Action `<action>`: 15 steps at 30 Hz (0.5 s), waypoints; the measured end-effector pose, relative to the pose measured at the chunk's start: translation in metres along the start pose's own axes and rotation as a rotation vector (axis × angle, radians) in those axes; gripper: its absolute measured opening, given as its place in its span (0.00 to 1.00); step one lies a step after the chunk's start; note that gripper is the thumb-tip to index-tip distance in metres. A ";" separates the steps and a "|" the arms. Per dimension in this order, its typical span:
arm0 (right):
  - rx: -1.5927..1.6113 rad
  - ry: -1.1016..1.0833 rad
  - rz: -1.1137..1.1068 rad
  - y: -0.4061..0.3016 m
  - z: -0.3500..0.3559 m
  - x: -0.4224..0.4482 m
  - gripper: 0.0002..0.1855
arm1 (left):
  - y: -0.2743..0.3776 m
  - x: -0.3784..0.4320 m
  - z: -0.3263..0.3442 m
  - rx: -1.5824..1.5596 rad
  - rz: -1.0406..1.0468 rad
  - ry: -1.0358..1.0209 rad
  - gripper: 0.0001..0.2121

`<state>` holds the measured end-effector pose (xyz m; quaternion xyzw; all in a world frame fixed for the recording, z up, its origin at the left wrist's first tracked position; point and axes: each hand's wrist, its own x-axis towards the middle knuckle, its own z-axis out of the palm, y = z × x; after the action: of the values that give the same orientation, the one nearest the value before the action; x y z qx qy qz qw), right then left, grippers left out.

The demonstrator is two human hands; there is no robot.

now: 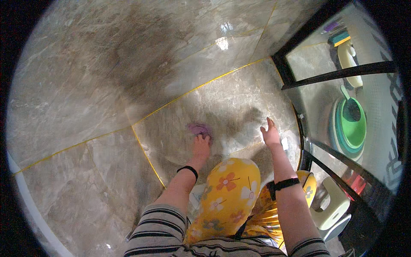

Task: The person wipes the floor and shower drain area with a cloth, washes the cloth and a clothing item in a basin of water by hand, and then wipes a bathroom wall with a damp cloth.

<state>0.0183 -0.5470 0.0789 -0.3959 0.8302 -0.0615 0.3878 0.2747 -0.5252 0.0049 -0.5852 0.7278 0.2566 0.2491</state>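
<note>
My left hand [202, 145] presses on a crumpled purple cloth [199, 129] against a grey, marble-patterned tile surface [179, 112]. Its fingertips rest on the near side of the cloth, and a black band circles the wrist. To the right, my right hand [270, 132] is held with thumb and fingers apart and holds nothing; its shadow falls on the tile beside it. Whether that hand touches the tile I cannot tell. Below both hands show my knees in yellow floral trousers [229, 192]. Yellow lines run along the tile joints.
Black-framed glass panels [340, 74] stand at the right. Through them show stacked basins [359, 128] with a green scoop [351, 109], and a brush [341, 39]. A pale plastic stool [334, 205] is at the lower right. A small white object [284, 143] lies beside my right forearm.
</note>
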 end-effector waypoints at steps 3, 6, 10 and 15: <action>-0.047 0.007 -0.013 -0.016 -0.014 -0.013 0.27 | -0.023 -0.012 0.044 0.188 0.260 0.124 0.11; -0.048 -0.074 -0.002 -0.039 -0.036 -0.040 0.27 | -0.046 -0.029 0.067 0.120 0.399 -0.097 0.07; -0.007 -0.129 0.007 -0.039 -0.080 -0.082 0.25 | -0.011 -0.039 -0.029 -0.397 0.263 -0.326 0.06; -0.122 -0.313 0.052 -0.074 -0.164 -0.160 0.22 | 0.051 -0.087 -0.175 -0.424 0.180 -0.484 0.08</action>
<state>0.0117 -0.5180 0.3182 -0.4017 0.7718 0.0618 0.4890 0.2300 -0.5692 0.1971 -0.4794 0.6266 0.5550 0.2636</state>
